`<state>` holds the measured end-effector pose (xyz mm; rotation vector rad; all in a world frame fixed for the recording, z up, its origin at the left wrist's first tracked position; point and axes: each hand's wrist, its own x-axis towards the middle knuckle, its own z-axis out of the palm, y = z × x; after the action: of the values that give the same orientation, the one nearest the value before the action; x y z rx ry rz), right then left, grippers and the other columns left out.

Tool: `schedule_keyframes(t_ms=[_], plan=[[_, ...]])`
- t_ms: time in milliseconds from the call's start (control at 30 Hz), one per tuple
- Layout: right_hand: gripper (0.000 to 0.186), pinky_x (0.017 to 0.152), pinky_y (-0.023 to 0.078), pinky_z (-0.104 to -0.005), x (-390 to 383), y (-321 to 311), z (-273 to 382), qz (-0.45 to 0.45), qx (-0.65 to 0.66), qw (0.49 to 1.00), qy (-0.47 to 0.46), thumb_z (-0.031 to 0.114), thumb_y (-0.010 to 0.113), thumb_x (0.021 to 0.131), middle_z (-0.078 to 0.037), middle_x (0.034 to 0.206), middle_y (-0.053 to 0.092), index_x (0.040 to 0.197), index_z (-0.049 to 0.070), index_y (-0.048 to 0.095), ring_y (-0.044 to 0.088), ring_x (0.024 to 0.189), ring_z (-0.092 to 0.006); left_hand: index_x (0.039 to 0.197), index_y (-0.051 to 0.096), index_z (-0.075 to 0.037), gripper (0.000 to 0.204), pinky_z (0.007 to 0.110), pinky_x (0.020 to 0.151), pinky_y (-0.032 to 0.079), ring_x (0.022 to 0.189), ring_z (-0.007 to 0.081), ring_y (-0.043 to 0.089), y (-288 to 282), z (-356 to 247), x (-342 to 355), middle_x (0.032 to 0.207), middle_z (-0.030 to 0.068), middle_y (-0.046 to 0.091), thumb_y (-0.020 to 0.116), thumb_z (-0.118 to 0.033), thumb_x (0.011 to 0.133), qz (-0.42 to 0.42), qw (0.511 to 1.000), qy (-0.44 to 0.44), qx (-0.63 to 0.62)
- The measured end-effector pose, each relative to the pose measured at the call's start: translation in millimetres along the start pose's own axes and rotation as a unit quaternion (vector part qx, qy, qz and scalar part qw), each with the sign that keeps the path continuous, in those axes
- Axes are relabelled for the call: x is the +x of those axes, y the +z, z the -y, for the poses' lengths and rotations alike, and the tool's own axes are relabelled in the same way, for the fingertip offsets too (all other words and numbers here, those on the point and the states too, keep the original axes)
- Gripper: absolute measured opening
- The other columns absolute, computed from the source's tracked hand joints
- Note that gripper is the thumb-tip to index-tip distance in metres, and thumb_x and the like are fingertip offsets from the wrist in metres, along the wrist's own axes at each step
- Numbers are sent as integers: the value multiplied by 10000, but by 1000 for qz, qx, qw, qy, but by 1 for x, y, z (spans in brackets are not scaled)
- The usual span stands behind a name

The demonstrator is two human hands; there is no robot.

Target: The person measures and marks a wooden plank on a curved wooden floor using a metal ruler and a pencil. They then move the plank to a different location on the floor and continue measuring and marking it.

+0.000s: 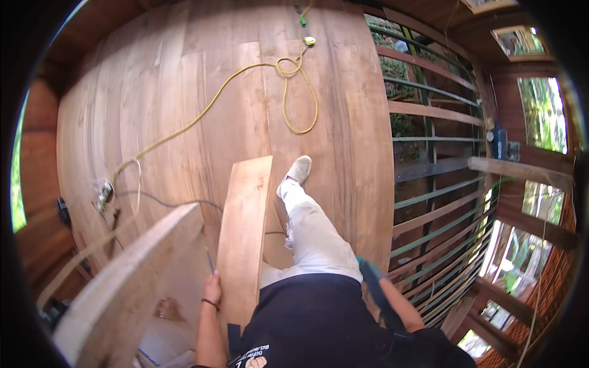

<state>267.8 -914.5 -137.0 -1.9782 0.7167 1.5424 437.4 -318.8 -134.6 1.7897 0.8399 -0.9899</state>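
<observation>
Above a plank floor (165, 80) in a timber-framed structure, a loose wooden board (242, 227) stretches just right of a worker's left hand (211, 288), its long axis running forward from beside the waist, the far end angled slightly right; its support is out of sight. The left hand, nearer of the two hands, is closed around a slim grey tool (210, 262) at the board's left edge. Well across the body, the right forearm (402, 303) reaches beside the hip, where a dark teal object (372, 279) obscures the right hand; its grip cannot be told. Counted: one loose board, one slim tool, one teal object, one pale beam (123, 288) at left, one looped yellow cord (190, 126), one tape measure (310, 42) and one visible shoe (299, 168).
</observation>
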Motion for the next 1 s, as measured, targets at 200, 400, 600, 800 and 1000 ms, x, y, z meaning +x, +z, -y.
schedule_keyframes(t_ms=[200, 400, 600, 800, 1000], plan=[[330, 803, 529, -454, 75, -198, 12, -263, 354, 891, 105, 401, 641, 915, -204, 1055, 729, 1048, 115, 739, 704, 955, -373, 1153, 693, 78, 573, 404, 976, 485, 1071, 338, 680, 25, -237, 6, 1140, 252, 723, 491, -449, 1054, 8, 992, 56, 111], [306, 737, 511, -508, 74, -365, 58, -421, 361, 832, 10, 405, 612, 943, -193, 945, 725, 973, 112, 696, 692, 858, -403, 1141, 690, 84, 593, 395, 958, 489, 1066, 324, 684, 36, -451, 46, 1082, 246, 734, 478, -463, 1050, -14, 981, 85, 171], [400, 718, 543, -433, 63, -503, 117, -449, 230, 852, 142, 414, 574, 973, -170, 879, 739, 961, 54, 750, 719, 819, -299, 1210, 671, 76, 640, 401, 1013, 476, 1164, 347, 653, 36, -677, 138, 1185, 270, 705, 446, -502, 1052, -42, 968, 140, 205], [508, 758, 558, -473, 39, -607, 202, -308, 477, 782, 258, 413, 469, 1012, -240, 967, 739, 919, -10, 733, 721, 912, -407, 1236, 657, 72, 657, 411, 1002, 481, 1170, 367, 654, 29, -936, 207, 1178, 279, 706, 420, -517, 1065, -66, 942, 228, 239], [409, 677, 530, -421, 75, -638, 244, -330, 450, 802, 212, 389, 569, 985, -138, 846, 712, 932, 13, 721, 699, 779, -261, 1167, 683, 45, 592, 447, 975, 489, 1131, 424, 655, 64, -1140, 252, 1135, 295, 701, 409, -471, 1073, -54, 897, 282, 336]])
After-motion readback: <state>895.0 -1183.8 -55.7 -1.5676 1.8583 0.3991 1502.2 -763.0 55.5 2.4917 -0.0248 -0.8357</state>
